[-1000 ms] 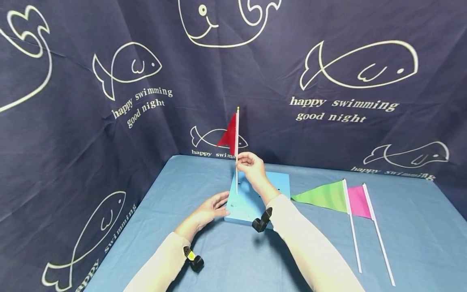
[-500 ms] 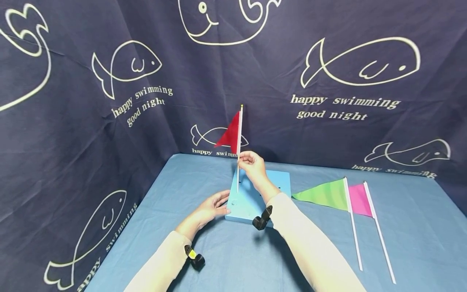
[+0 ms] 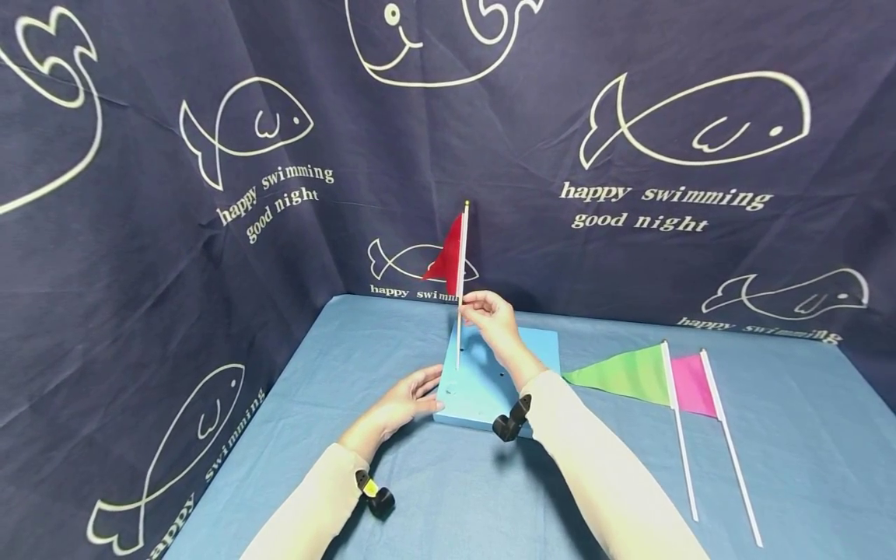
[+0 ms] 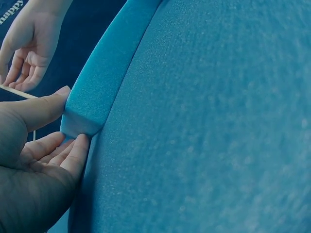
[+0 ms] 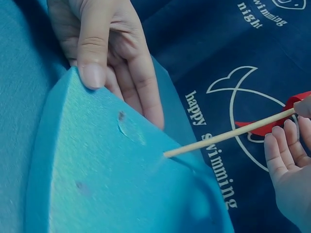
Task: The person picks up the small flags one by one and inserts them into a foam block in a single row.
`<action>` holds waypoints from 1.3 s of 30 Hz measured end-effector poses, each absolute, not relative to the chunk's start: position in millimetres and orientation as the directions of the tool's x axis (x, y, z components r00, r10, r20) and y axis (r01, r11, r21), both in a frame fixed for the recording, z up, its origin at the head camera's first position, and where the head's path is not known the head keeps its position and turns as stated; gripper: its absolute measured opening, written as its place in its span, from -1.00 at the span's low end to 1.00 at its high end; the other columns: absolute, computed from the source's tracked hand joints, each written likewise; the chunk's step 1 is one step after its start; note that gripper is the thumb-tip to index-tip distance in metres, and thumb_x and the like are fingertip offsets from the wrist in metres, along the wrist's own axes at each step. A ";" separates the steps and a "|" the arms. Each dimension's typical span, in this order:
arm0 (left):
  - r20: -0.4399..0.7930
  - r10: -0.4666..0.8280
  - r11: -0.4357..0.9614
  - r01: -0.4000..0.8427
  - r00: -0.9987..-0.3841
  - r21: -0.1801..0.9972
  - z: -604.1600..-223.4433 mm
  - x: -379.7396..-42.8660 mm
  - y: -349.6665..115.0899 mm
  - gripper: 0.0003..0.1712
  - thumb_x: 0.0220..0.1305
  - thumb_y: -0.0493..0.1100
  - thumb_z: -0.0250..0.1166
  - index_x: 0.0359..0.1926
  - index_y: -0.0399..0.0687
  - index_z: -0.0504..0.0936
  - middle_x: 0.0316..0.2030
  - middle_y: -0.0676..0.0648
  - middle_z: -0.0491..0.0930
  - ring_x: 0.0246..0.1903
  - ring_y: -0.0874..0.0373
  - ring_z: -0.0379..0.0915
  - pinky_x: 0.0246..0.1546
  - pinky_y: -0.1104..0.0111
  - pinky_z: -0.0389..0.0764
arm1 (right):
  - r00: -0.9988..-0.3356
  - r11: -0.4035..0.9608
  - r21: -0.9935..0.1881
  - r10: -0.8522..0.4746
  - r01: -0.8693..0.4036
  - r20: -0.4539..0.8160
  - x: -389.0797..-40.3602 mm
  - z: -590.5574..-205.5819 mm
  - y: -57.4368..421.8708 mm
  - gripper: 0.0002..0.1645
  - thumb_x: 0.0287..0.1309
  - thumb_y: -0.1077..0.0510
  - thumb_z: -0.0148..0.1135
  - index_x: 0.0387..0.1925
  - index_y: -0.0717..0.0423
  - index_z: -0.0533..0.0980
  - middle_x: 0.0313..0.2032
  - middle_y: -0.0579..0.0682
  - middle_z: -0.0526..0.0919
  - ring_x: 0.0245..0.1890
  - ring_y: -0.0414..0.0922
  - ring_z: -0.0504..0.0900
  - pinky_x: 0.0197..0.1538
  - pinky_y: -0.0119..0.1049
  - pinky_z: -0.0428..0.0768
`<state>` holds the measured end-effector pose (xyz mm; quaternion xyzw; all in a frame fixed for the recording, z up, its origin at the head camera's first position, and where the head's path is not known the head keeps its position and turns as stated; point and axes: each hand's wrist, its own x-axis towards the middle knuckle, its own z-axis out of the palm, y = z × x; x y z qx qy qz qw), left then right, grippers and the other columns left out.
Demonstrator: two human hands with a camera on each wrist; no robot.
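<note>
My right hand (image 3: 494,320) pinches the thin wooden stick of a small red flag (image 3: 449,260) between thumb and fingers, just below the cloth. The flag stands nearly upright over a light blue foam block (image 3: 476,393) with small holes in its top. In the right wrist view the lower end of the stick (image 5: 209,141) is right at the block's top face, near a dented spot. My left hand (image 3: 402,403) holds the block's near left corner, thumb (image 5: 93,73) over the top edge and fingers along the side.
Right of the block, a green pennant flag (image 3: 623,375) and a pink flag (image 3: 693,385) lie side by side on the blue cloth-covered table (image 3: 448,498). Behind it hangs a dark blue curtain (image 3: 434,155) with white fish drawings and lettering.
The red flag has shifted slightly right with my right hand, and its top now leans a little to the right. My left hand stays on the block.
</note>
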<state>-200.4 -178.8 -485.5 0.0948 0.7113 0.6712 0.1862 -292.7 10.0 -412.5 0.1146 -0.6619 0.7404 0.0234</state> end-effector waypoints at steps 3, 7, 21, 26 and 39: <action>-0.128 0.389 0.075 -0.107 -0.913 0.991 -485.4 -201.2 -177.8 -0.16 0.22 -0.40 0.27 0.45 -0.31 0.09 0.44 -0.31 0.11 0.41 -0.19 0.10 0.37 0.15 0.29 | -0.973 -0.108 -0.976 -0.116 -0.187 0.199 -292.6 -407.1 16.2 -0.69 0.12 0.40 0.28 -0.09 0.49 0.51 -0.50 -0.17 0.58 -0.46 -0.19 0.65 -0.28 -0.42 0.67; -0.127 0.385 0.073 -0.107 -0.914 0.992 -486.2 -201.5 -177.5 -0.15 0.21 -0.40 0.29 0.45 -0.30 0.09 0.44 -0.30 0.12 0.42 -0.17 0.09 0.37 0.16 0.29 | -0.976 -0.075 -0.981 -0.115 -0.178 0.186 -291.5 -401.3 25.1 -0.66 0.14 0.37 0.29 -0.06 0.49 0.51 -0.50 -0.19 0.58 -0.51 -0.32 0.62 -0.24 -0.40 0.69; -0.113 0.397 0.071 -0.093 -0.911 0.993 -490.1 -197.3 -182.6 -0.14 0.21 -0.39 0.29 0.45 -0.35 0.07 0.43 -0.36 0.10 0.40 -0.23 0.10 0.34 0.20 0.34 | -0.981 -0.063 -0.983 -0.087 -0.170 0.175 -285.6 -398.8 64.9 -0.63 0.17 0.35 0.26 -0.02 0.51 0.46 -0.52 -0.25 0.60 -0.52 -0.32 0.60 -0.28 -0.48 0.65; -0.125 0.397 0.080 -0.101 -0.909 0.992 -488.3 -197.8 -180.6 -0.14 0.22 -0.38 0.29 0.45 -0.34 0.06 0.44 -0.36 0.09 0.41 -0.22 0.09 0.36 0.16 0.32 | -0.982 -0.041 -0.985 -0.083 -0.169 0.172 -283.9 -394.2 86.2 -0.65 0.19 0.32 0.26 -0.04 0.47 0.48 -0.51 -0.25 0.61 -0.51 -0.30 0.62 -0.27 -0.45 0.65; -0.120 0.394 0.097 -0.089 -0.911 0.991 -487.5 -198.3 -179.5 -0.13 0.20 -0.34 0.33 0.45 -0.32 0.08 0.44 -0.34 0.12 0.42 -0.17 0.07 0.30 0.27 0.40 | -0.987 0.059 -0.986 -0.035 -0.157 0.155 -272.0 -389.4 136.4 -0.61 0.18 0.24 0.31 -0.03 0.41 0.49 -0.49 -0.29 0.60 -0.46 -0.30 0.63 -0.23 -0.46 0.66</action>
